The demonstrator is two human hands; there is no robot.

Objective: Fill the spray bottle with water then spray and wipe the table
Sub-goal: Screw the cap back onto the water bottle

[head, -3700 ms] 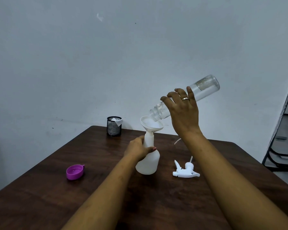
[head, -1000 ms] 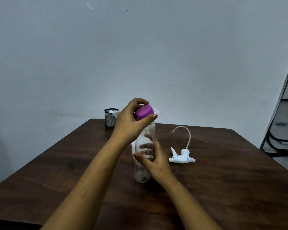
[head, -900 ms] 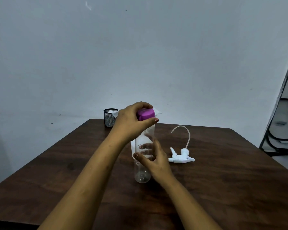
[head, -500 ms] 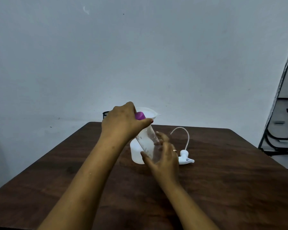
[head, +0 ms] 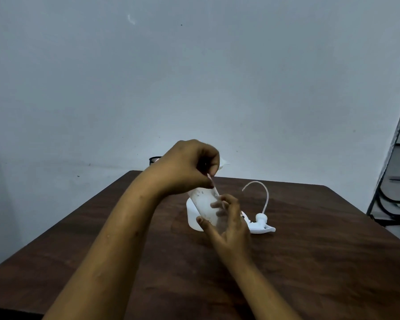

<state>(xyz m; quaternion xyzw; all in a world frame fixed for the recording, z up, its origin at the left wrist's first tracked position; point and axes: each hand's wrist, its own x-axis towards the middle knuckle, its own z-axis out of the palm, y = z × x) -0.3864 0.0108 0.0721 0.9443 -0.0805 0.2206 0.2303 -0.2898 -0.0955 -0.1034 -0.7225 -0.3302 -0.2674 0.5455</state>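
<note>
I hold a clear plastic bottle (head: 206,204) tilted above the brown table (head: 310,262). My left hand (head: 187,167) is closed over its top and hides the purple cap. My right hand (head: 229,225) grips the bottle's lower end. Behind the bottle stands the white spray bottle (head: 192,218), mostly hidden; the rim of the funnel (head: 223,163) on it peeks out past my left hand. The white spray trigger head (head: 260,225) with its curved tube lies on the table to the right.
A black mesh cup (head: 154,160) stands at the table's far edge, mostly hidden by my left hand. A dark metal frame (head: 393,181) stands at the right edge of view. A pale wall rises behind the table.
The clear bottle went from pouring into the funnel to standing on the table, where my left hand put the purple cap on. Now it is lifted and tilted, the cap covered by my left hand.
</note>
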